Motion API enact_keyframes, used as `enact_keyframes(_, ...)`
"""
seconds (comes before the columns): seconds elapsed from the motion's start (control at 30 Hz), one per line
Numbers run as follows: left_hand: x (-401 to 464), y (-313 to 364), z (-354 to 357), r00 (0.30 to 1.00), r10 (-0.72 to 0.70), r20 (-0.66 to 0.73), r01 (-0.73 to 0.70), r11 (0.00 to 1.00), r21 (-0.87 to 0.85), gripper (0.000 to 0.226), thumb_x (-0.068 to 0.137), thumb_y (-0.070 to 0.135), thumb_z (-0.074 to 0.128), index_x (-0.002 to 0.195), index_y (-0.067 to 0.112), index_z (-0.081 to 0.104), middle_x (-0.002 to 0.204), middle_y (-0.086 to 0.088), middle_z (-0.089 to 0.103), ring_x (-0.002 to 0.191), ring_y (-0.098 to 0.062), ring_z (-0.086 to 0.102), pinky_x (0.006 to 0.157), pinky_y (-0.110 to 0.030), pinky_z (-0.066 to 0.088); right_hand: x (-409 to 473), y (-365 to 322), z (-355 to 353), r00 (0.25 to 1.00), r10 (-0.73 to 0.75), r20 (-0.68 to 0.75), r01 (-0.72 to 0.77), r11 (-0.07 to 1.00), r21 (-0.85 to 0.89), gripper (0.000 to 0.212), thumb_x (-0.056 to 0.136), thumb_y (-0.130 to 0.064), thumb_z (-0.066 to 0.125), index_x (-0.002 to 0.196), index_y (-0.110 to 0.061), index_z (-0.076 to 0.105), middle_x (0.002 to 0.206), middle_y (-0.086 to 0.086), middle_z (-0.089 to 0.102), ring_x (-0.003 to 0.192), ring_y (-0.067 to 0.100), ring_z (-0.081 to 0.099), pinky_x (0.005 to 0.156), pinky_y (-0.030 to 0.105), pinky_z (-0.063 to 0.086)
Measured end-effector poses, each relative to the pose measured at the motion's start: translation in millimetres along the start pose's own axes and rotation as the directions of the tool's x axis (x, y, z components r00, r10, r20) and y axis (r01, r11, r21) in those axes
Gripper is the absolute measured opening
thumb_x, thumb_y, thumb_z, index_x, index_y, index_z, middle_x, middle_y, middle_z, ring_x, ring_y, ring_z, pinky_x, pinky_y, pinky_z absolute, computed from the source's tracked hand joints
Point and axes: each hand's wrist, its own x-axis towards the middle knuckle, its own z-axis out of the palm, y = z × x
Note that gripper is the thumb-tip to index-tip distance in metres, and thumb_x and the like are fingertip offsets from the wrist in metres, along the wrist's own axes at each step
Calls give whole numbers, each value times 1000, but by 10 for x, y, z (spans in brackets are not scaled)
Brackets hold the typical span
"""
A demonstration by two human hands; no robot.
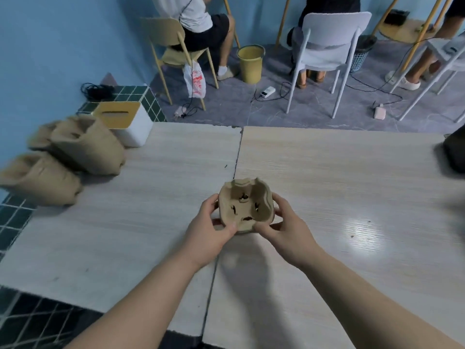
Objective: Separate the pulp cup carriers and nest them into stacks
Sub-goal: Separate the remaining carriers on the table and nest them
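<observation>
Carrier (pixel 245 206) between both hands, mid-table (pixel 327 172)

I have one view only, from the camera worn on the person's head. It looks forward and steeply down, close over the wooden table (pixel 327 172), its wide angle also taking in the floor and white chair (pixel 329 44) beyond.
</observation>
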Motion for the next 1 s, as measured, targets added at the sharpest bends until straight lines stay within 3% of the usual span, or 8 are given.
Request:
enact_keyframes(0.23, -197, -33, -884, 988, 24, -152, -29, 999, -26, 68, 74, 26, 81, 126, 46, 43, 121, 34, 51, 101, 7, 62, 80, -13, 48, 157, -583, 683, 987, -136, 81, 137, 990, -12, 82, 78, -41, 72, 144, -44, 23, 122, -13, 56, 93, 8, 65, 83, 28, 49)
enact_keyframes(0.33, -208, -134, -1340, 981, 36, -189, -38, 999, -9, 69, 66, 37, 75, 127, 50, 45, 124, 33, 54, 105, 1, 63, 85, -19, 51, 215, -886, 1039, 977, -190, 100, 194, 981, -30, 84, 80, -44, 72, 144, -48, 18, 112, -15, 53, 85, -5, 63, 76, 17, 44)
enact_keyframes(0.4, -186, -230, -1710, 976, 53, -209, -53, 999, 6, 76, 65, 37, 75, 135, 44, 45, 130, 27, 55, 109, -4, 62, 90, -27, 53, 268, -1110, 1335, 969, -226, 98, 232, 972, -47, 82, 79, -46, 72, 141, -51, 19, 111, -17, 55, 78, -8, 63, 76, 19, 46)
enact_keyframes(0.5, -115, -377, -2356, 972, 110, -209, -104, 994, 40, 72, 73, 28, 81, 129, 51, 43, 132, 25, 54, 113, -3, 58, 91, -27, 52, 361, -1453, 1857, 954, -285, 94, 291, 955, -52, 82, 77, -43, 74, 139, -54, 22, 113, -23, 58, 78, -1, 66, 76, 22, 52)
enact_keyframes(0.63, 30, -436, -3268, 969, 159, -190, -153, 987, 46, 75, 70, 30, 81, 135, 35, 43, 132, 17, 56, 115, -4, 58, 89, -22, 50, 519, -1941, 2577, 944, -325, 46, 328, 940, -91, 84, 77, -32, 75, 141, -49, 24, 119, -24, 58, 84, 1, 66, 75, 18, 52)
enact_keyframes(0.73, 115, -373, -3876, 964, 197, -178, -186, 980, 77, 83, 64, 40, 79, 138, 29, 44, 129, 18, 58, 115, -1, 58, 97, -28, 50, 609, -2324, 3008, 936, -351, -14, 347, 930, -116, 81, 79, -28, 74, 142, -45, 27, 120, -21, 59, 83, -1, 64, 70, 9, 48)
enact_keyframes(0.9, 341, -236, -4541, 945, 254, -208, -235, 966, 109, 64, 78, 18, 82, 125, 42, 45, 118, 25, 59, 109, 8, 58, 98, -26, 48, 872, -2891, 3386, 897, -437, -74, 421, 892, -168, 78, 81, -27, 72, 144, -39, 28, 124, -15, 59, 89, 7, 65, 75, 23, 50)
enact_keyframes(1.0, 484, -163, -4804, 930, 278, -240, -245, 957, 157, 68, 81, 20, 79, 137, 36, 45, 119, 28, 56, 108, 9, 56, 94, -24, 47, 1090, -3193, 3500, 881, -470, -58, 443, 861, -250, 79, 83, -36, 71, 147, -35, 25, 107, -17, 55, 86, 9, 58, 69, 23, 44)
